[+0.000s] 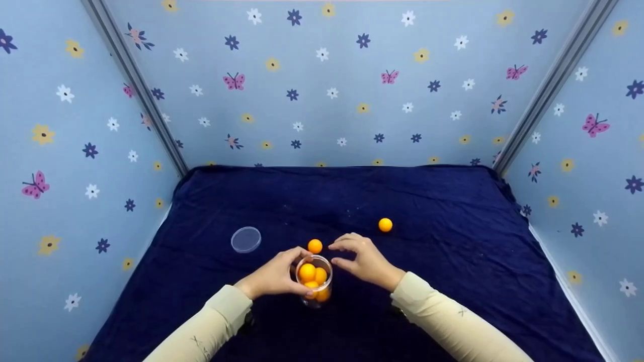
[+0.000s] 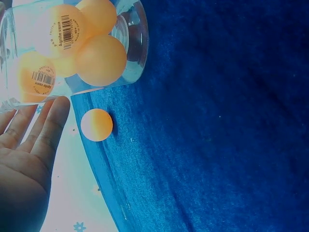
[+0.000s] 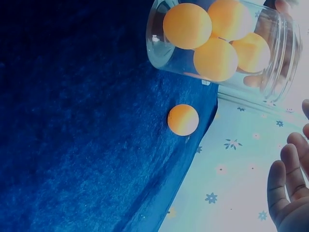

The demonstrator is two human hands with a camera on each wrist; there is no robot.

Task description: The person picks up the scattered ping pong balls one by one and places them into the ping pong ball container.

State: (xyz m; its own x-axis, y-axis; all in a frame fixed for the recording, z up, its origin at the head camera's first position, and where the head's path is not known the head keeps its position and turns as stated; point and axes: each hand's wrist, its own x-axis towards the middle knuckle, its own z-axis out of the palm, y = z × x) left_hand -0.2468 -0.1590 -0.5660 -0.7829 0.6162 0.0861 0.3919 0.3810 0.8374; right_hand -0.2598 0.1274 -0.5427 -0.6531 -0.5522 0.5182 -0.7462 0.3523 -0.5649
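My left hand (image 1: 274, 274) grips a clear plastic jar (image 3: 166, 58) near its rim, thumb in front and fingers behind. Inside the jar lie several orange ping-pong balls (image 2: 102, 60), some with printed barcodes. Just right of the mouth hovers my right hand (image 1: 365, 261), fingers extended and loosely bent, nothing held. In the right wrist view those fingers (image 3: 287, 174) are apart from the jar. One loose orange ball (image 1: 315, 246) appears just beyond the jar's rim, between the hands. Another ball (image 1: 385, 224) sits on the cloth farther back to the right.
A round transparent lid (image 1: 246, 240) lies flat on the dark blue cloth (image 1: 427, 201), left of the jar. Flower-patterned walls (image 1: 347, 120) stand at the back and both sides, with grey posts (image 1: 143, 95) at the corners.
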